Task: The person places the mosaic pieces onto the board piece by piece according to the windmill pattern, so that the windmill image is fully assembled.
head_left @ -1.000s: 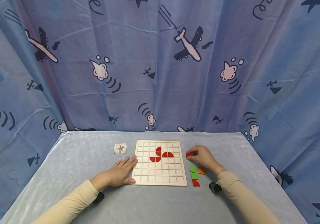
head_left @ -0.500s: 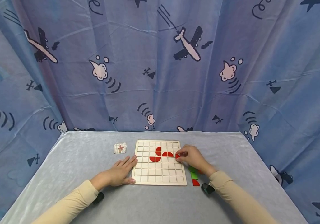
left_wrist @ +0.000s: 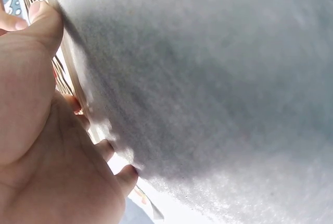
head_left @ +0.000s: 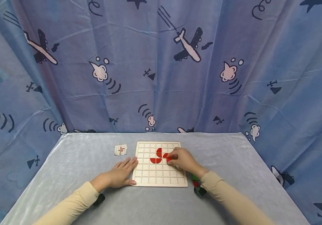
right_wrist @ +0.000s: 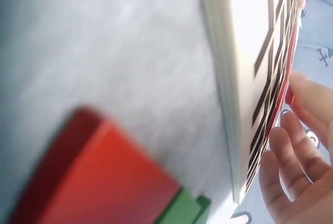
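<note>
A square wooden grid board (head_left: 146, 175) lies on the cloth-covered table. Red rounded tiles (head_left: 155, 160) sit in cells around its middle. My right hand (head_left: 187, 161) pinches a small red tile (head_left: 168, 160) between thumb and fingertips, over the board just right of centre. In the right wrist view a sliver of that red tile (right_wrist: 289, 97) shows at the fingertips; most of it is hidden. My left hand (head_left: 120, 175) lies flat with spread fingers, touching the board's left edge. In the left wrist view the left hand (left_wrist: 52, 120) rests along that edge.
A small card (head_left: 120, 149) with a gridded red pattern lies left of the board. Beside the board's right edge are a loose red tile (right_wrist: 109, 177) and a green tile (right_wrist: 179, 208), partly hidden by the right arm in the head view. A patterned curtain (head_left: 155, 78) hangs behind the table.
My right hand has carried the red tile leftward, from beside the board to over its cells, just below the right-hand red tiles. The left hand has stayed in place.
</note>
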The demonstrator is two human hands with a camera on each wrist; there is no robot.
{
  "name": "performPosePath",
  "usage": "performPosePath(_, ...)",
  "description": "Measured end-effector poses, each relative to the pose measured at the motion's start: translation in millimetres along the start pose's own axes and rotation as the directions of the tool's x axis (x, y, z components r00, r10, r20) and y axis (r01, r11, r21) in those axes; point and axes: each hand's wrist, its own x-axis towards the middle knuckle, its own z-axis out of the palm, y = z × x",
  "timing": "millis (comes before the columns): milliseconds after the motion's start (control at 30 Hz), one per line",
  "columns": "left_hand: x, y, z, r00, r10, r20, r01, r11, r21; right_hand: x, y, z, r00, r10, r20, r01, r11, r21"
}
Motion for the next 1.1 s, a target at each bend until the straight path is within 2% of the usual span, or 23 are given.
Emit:
performPosePath(367, -0.4, 0.4, -0.2, 1.000, -0.005, -0.003, 0.005, 1.000, -0.002, 4.9, -9.6, 6.9, 0.998, -0.064, -0.007, 0.064, 0.997, -0.031)
performPosePath(1100, -0.8, 0.4, -0.1, 1.000, 0.002, -0.007, -0.002, 1.000, -0.010, 7.1, -12.0, 9.3, 0.998, -0.060, -0.005, 0.059, 0.997, -0.049)
